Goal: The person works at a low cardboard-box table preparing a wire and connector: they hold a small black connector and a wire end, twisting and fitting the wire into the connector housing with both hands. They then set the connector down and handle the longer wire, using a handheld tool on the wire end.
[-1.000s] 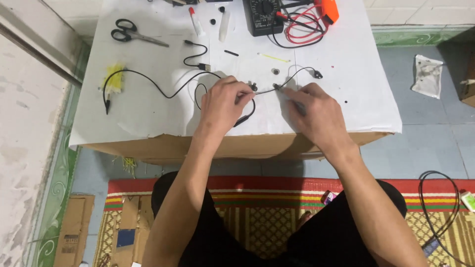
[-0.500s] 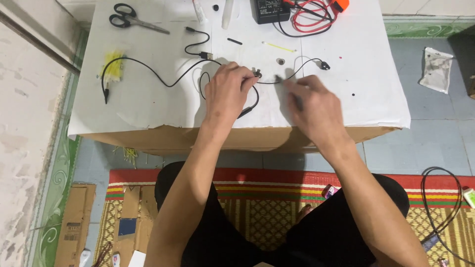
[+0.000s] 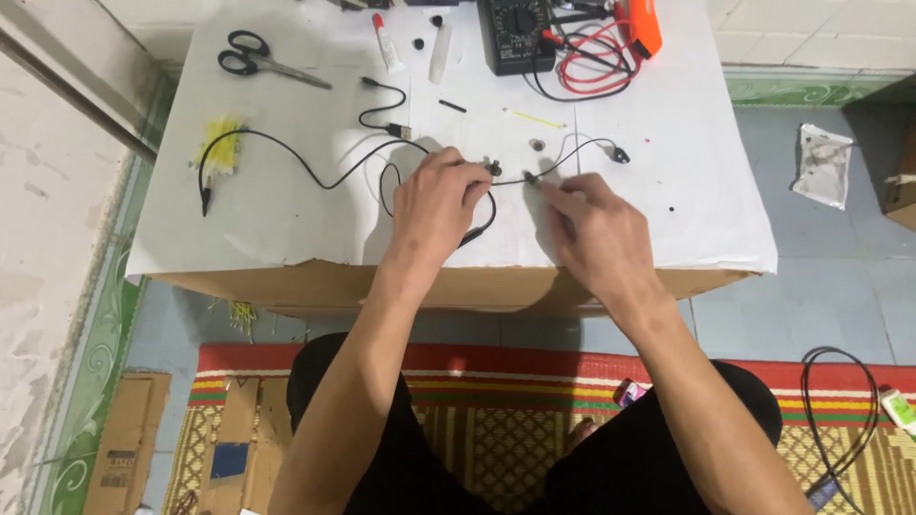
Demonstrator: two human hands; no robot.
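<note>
Compared with a second ago, your hands have barely moved; both still sit at the middle of the white counter (image 3: 286,219), and the view has only shifted a little. Your left hand (image 3: 434,205) is curled over the thin black wire (image 3: 315,176), fingers pinching it near its small end piece. Your right hand (image 3: 596,229) pinches the same wire just beside it, fingertips nearly meeting the left's. Scissors (image 3: 262,59) and a multimeter (image 3: 515,33) lie well apart at the far edge.
</note>
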